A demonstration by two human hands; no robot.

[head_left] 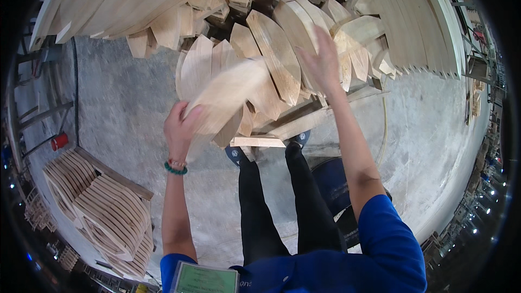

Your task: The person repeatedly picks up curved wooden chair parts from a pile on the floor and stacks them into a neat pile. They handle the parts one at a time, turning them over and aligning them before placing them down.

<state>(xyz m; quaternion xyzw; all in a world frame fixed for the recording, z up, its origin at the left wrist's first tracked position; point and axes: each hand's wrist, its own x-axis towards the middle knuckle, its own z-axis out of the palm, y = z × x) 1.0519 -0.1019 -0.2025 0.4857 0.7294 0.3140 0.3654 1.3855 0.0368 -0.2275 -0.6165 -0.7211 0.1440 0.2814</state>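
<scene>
The left hand (182, 125) grips a thin, pointed wooden board (228, 95) by its lower end; it looks light and stiff. The right hand (324, 62) is spread open above the leaning boards (277, 54).

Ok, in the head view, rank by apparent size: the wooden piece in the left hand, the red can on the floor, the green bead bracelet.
1. Wooden piece, gripped by the left hand; motion-blurred, but clearly largest.
2. Red can and green bead bracelet: they look about alike; the can lies farther from the camera, so I won't rank them.
</scene>
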